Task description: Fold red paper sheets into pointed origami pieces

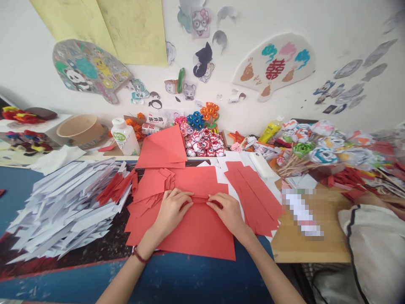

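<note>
Between my two hands lies a narrow folded strip of red paper (200, 199), resting over larger red sheets (202, 236). My left hand (174, 207) pinches the strip's left end between thumb and fingers. At its right end, my right hand (225, 211) pinches it the same way. Small red paper pieces (151, 185) are stacked just beyond my left hand. To the right of my right hand, long red paper strips (253, 196) lie fanned over white sheets.
A big heap of folded white paper pieces (69, 207) covers the left side, with red folded pieces (117, 188) on it. A white bottle (125, 137) and paper flowers (205, 142) stand at the back. Another person's sleeve (373, 249) is at the right, by a wooden board (310, 249).
</note>
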`<act>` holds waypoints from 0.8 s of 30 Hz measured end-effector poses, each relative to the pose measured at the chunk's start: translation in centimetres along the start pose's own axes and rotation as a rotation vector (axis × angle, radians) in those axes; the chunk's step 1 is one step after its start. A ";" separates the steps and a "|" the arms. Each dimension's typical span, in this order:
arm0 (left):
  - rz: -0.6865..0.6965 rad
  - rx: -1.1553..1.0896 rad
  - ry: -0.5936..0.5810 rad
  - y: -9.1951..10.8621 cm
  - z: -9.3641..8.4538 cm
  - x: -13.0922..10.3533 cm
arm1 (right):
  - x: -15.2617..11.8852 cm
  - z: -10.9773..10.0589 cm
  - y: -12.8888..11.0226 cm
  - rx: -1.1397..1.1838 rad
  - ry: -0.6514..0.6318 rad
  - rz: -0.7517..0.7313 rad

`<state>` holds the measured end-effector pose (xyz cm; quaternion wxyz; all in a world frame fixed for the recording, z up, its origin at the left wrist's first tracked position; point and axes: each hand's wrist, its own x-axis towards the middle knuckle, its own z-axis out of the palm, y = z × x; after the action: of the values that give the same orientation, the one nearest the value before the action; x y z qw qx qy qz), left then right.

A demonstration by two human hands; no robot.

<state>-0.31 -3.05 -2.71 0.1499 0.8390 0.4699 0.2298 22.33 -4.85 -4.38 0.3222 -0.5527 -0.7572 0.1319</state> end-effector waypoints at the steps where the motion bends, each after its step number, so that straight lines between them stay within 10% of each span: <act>1: 0.001 -0.001 0.000 0.0 0.0 0.0 | 0.0 0.0 0.0 -0.005 -0.008 -0.002; 24: -0.162 0.059 0.087 0.5 1.4 0.8 | 1.4 0.6 -1.1 0.125 0.022 0.259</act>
<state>1.16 -2.67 -3.52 0.1224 0.7915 0.5489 0.2392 20.89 -3.83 -3.70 0.3446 -0.6260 -0.6663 0.2132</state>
